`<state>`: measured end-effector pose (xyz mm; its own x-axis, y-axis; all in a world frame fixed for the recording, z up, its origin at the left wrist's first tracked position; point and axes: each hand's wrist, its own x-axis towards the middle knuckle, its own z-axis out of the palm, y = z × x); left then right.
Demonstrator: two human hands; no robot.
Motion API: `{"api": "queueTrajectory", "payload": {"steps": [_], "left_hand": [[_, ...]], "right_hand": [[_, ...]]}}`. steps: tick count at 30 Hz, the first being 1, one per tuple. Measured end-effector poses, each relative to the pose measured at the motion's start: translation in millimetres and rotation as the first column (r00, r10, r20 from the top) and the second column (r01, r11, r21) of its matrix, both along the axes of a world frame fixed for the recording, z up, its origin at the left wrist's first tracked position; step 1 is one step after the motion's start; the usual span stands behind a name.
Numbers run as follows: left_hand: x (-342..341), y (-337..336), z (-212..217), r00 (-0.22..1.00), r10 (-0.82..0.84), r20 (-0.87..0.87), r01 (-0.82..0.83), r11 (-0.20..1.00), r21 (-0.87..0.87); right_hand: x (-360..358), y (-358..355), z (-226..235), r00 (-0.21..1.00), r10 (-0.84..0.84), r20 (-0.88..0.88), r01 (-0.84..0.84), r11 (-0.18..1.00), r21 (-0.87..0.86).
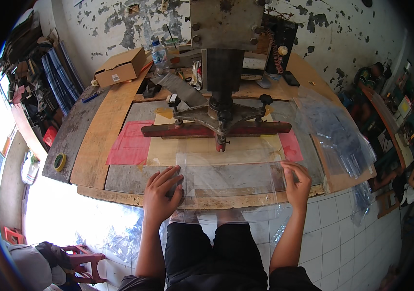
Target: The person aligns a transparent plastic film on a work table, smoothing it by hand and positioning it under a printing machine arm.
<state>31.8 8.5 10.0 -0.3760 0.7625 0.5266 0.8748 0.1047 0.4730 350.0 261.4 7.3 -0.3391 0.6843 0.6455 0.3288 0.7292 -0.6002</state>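
A clear plastic sheet (231, 186) lies in front of me, its far part under the press and its near part hanging over the table's front edge. My left hand (162, 191) rests on its left edge, fingers stretched out and thumb apart. At the right edge my right hand (296, 182) has thumb and forefinger pinched together, seemingly on the sheet's far corner. Just beyond both hands, the press's long dark red bar (253, 130) hangs over a tan board (168, 145) with pink pieces (128, 143) at its ends.
Stacked clear plastic sheets (340, 138) cover the table's right side. A cardboard box (120, 67), a water bottle (159, 54) and a phone (290, 78) stand or lie at the back. A tape roll (59, 161) is far left. Another person (370, 75) sits at the right.
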Motion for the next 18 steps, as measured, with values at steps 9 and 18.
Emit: {"api": "queueTrajectory", "payload": {"steps": [9,18], "left_hand": [[-0.9,-0.4,-1.1,1.0,-0.003,0.003,0.003,1.0,0.004],[-0.2,0.6,-2.1,1.0,-0.002,0.005,0.002,1.0,0.004]], "right_hand": [[-0.5,-1.7,0.2,1.0,-0.019,-0.012,0.019,1.0,0.002],[-0.4,-2.0,0.5,1.0,-0.02,-0.015,0.02,1.0,-0.004]]}}
